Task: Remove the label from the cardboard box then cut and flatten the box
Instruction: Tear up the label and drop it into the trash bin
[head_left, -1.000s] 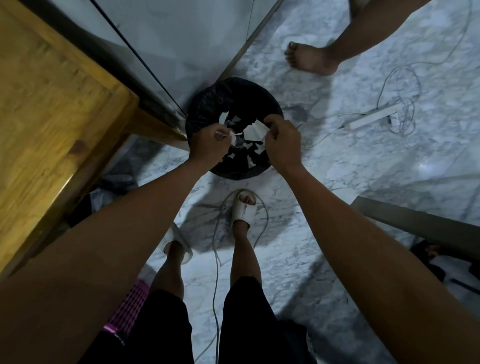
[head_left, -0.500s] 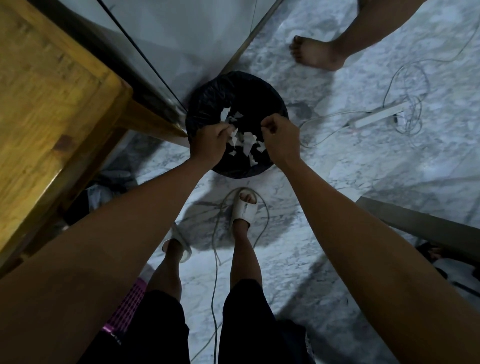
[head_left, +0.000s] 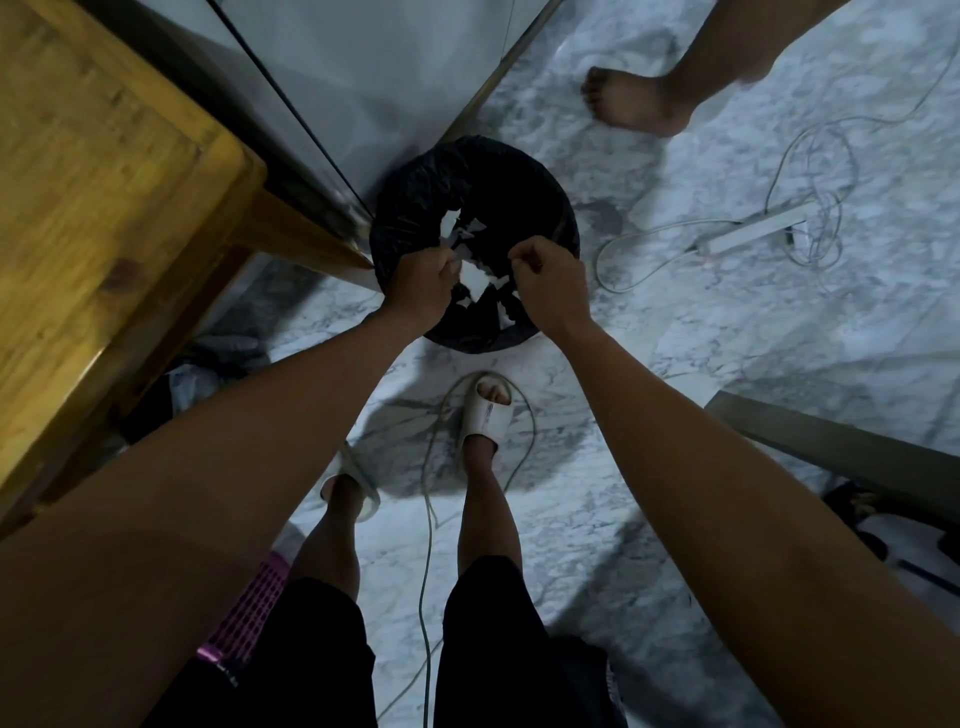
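I stand over a round bin lined with a black bag (head_left: 415, 208) on the marble floor. Several torn white label scraps (head_left: 449, 228) lie inside it. My left hand (head_left: 418, 288) is curled above the bin's near left rim, and a white label scrap (head_left: 474, 276) sits at its fingertips. My right hand (head_left: 551, 286) hovers over the near right rim, fingers curled with thumb against forefinger, nothing visible in them. The cardboard box does not show in this view.
A wooden table (head_left: 104, 208) fills the left, its leg touching the bin. A glass panel rises behind the bin. A power strip (head_left: 753, 234) with tangled cables lies at the right. Another person's bare foot (head_left: 631, 101) stands beyond. A cable loops round my sandalled foot (head_left: 485, 415).
The larger white piece my right hand held a second ago has left it and scraps have dropped into the bin. Both hands have stayed above the bin, a little further apart.
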